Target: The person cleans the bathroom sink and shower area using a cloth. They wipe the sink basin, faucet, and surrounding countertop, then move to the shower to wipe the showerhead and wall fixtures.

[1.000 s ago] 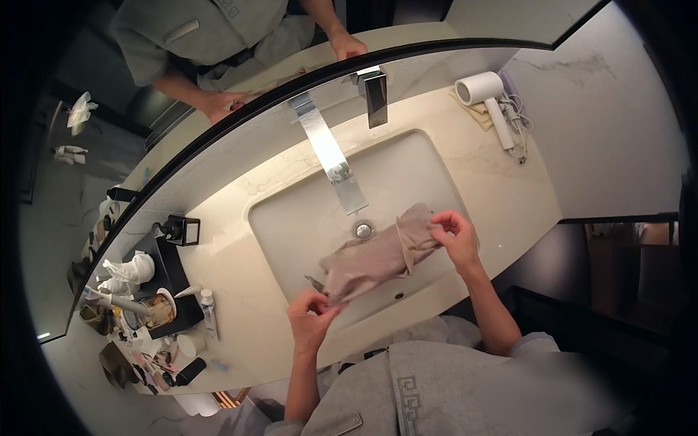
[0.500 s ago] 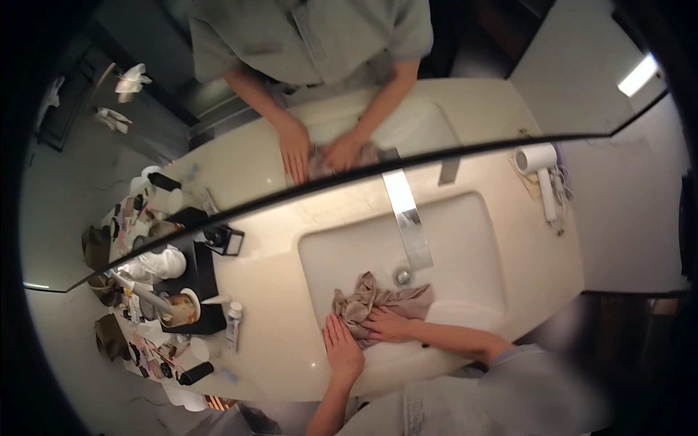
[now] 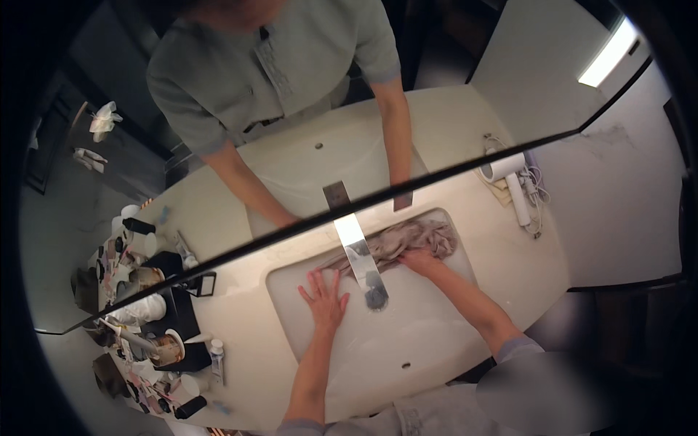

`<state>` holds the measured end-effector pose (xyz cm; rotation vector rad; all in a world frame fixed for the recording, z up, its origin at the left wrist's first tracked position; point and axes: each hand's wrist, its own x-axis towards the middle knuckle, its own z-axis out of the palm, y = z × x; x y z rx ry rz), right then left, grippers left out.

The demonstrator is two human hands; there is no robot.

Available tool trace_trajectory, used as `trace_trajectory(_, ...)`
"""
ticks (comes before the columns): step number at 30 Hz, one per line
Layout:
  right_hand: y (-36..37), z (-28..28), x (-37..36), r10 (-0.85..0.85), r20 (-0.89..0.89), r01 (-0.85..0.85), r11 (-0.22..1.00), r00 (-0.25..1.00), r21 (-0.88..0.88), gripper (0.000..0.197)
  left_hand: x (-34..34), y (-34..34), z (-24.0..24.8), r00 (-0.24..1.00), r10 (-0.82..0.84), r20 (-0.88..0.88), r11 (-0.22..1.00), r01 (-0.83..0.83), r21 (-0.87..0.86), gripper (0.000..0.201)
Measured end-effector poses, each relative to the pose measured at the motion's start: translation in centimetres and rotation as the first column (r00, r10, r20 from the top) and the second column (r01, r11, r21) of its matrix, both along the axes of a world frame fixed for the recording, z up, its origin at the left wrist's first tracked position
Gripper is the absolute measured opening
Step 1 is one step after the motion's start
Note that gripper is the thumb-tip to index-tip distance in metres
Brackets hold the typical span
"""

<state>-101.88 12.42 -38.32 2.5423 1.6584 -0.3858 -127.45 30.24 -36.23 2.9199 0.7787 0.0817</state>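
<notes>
A crumpled mauve-grey cloth (image 3: 425, 236) lies along the far side of the white sink (image 3: 349, 363), partly passing behind the flat metal faucet (image 3: 358, 251). My right hand (image 3: 422, 261) is on its near edge, fingers curled into the folds and partly hidden. Left of the faucet, my left hand (image 3: 324, 299) is over the basin with its fingers spread. Its fingertips are near the thin left end of the cloth; whether they touch it I cannot tell.
A white hair dryer (image 3: 518, 190) with its cord lies on the right of the counter (image 3: 240, 305). Toiletries, a black box (image 3: 178, 320) and a white tube (image 3: 217, 361) crowd the left. A large mirror (image 3: 291, 145) rises behind the sink.
The cloth has gone from the near part of the basin to its far side, stretched out rightward. My right hand went along with it. My left hand has come off the near rim, fingers spreading.
</notes>
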Motion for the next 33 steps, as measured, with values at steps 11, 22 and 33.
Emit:
trace_trajectory(11,-12.6,6.4,-16.7,-0.034,-0.915,-0.146,0.984,0.402,-0.101,0.035,-12.6,-7.8,5.4,0.908,-0.321,-0.268,0.830,0.133,-0.542,0.075)
trace_trajectory(22,-7.7,4.5,-14.9,-0.164,-0.814,0.250,0.968,0.557,-0.024,0.042,-10.9,-4.6,3.9,0.974,0.209,-0.084,0.613,-0.198,-0.765,0.037)
trace_trajectory(33,3.1,10.5,-12.0,-0.084,-0.741,0.249,0.962,0.666,0.115,0.064,-0.9,-1.7,15.4,0.735,0.619,0.276,0.245,0.154,-0.957,0.025)
